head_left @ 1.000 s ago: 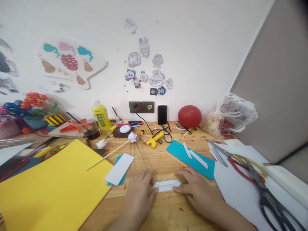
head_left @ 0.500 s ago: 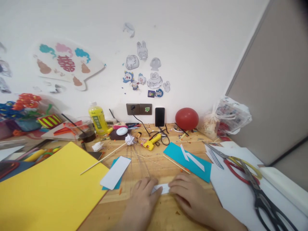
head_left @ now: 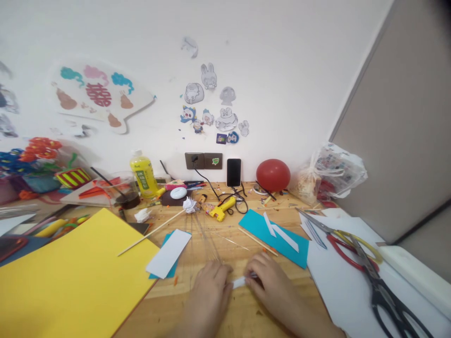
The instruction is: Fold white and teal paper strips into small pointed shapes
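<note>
A small white piece of paper (head_left: 238, 282) lies low over the wooden table between my hands, only its middle showing. My left hand (head_left: 211, 290) holds its left end, with the fingers curled over it and pressed down. At the other end, the bent fingers and thumb of my right hand (head_left: 273, 281) pinch the paper; the fingertips partly cover it. Beyond the left hand, a white paper rectangle (head_left: 169, 252) rests on a blue one (head_left: 173, 271). Two thin white strips (head_left: 286, 237) lie on a blue sheet (head_left: 255, 223) past the right hand.
Yellow card (head_left: 81, 267) spreads out at the left, a wooden stick (head_left: 151, 232) across its edge. Scissors (head_left: 382, 284) lie on white sheets (head_left: 338, 277) at the right. Behind are a yellow glue gun (head_left: 221, 210), crumpled paper, a bottle (head_left: 143, 176), a phone (head_left: 234, 172) and a red balloon (head_left: 273, 174).
The visible part of the white paper has become narrower and more tilted. My right hand's fingers have curled in more around its end, and the left hand has shifted slightly.
</note>
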The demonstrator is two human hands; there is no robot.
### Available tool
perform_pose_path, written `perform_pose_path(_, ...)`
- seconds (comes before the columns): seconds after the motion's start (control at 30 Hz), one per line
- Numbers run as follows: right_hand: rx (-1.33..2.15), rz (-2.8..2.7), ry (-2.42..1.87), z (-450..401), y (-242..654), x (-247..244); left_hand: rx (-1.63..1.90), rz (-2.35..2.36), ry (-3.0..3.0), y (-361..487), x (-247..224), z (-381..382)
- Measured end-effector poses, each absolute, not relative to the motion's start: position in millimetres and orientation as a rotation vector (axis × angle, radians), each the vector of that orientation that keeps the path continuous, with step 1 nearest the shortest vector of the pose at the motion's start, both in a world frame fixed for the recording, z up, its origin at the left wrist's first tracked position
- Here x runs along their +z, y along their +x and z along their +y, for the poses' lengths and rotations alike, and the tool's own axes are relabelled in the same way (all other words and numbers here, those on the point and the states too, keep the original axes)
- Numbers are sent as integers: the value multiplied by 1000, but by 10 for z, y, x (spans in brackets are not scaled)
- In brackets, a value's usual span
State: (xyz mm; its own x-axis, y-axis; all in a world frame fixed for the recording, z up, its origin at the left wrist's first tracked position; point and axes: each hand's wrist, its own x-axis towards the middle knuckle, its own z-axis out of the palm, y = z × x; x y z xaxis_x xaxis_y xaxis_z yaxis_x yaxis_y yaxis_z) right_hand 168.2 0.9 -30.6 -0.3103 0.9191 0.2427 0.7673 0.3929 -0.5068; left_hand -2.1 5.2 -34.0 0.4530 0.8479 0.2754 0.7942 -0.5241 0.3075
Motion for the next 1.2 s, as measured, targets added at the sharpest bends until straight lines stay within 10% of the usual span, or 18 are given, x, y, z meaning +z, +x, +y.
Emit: perform_pose_path(1.2, 590, -2159, -1288, -9, 1783, -184, 433, 1414, 2575, -134, -135, 22)
